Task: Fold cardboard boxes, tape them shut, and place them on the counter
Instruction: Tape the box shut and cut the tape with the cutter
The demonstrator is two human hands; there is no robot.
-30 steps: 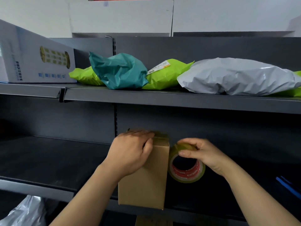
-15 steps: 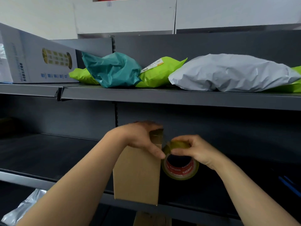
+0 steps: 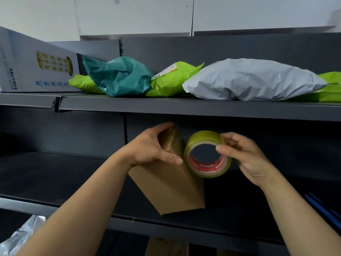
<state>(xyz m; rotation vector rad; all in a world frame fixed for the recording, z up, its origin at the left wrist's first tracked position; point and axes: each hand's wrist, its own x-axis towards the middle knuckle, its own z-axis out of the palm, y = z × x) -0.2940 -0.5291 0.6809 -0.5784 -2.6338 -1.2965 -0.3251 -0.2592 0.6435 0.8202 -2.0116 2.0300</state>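
Two bare forearms reach up from the bottom of the view. At the lower left corner lies a crinkled silver bag [image 3: 24, 233].

The left hand [image 3: 149, 146] curls its grip over the top end of a small brown cardboard box [image 3: 169, 187], fingers across the far side and thumb pressed on the near right edge. The box is tilted, top leaning left, its lower end at the front lip of the lower shelf [image 3: 55, 178]; whether it rests there cannot be told. The top end looks glossy.

The right hand [image 3: 245, 156] closes its grip on a roll of clear tape [image 3: 207, 154] with a red core, thumb on the inner rim and fingers over the outer band. The roll touches the box's upper right edge.

The dark shelf lies bare to the left of the box; blue strips [image 3: 321, 207] lie well to the right.

The upper shelf [image 3: 184, 108] runs just above the hands. On it sit a white printed carton [image 3: 36, 63], a teal bag [image 3: 120, 76], lime green bags [image 3: 171, 78] and a grey bag [image 3: 252, 80].
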